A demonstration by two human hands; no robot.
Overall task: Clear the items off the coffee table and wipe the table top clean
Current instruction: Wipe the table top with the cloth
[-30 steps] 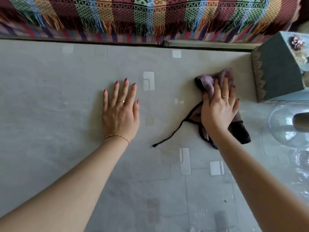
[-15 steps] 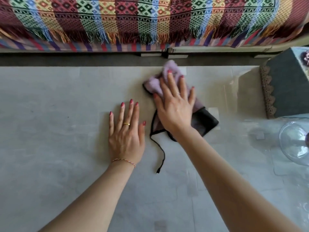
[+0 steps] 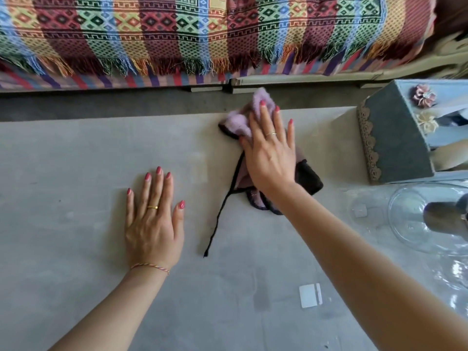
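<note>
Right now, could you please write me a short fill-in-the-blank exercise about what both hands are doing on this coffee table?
1. The right hand presses a lilac and black ____ against the glass table top.
2. The ____ hand lies flat on the table top, holding nothing.
3. A black ____ trails from the cleaning cloth toward the person.

Missing words: cloth; left; cord

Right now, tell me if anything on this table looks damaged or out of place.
The cloth under the right hand is fraying: a long black thread of its edging trails loose across the table top. Nothing looks spilled.
</note>
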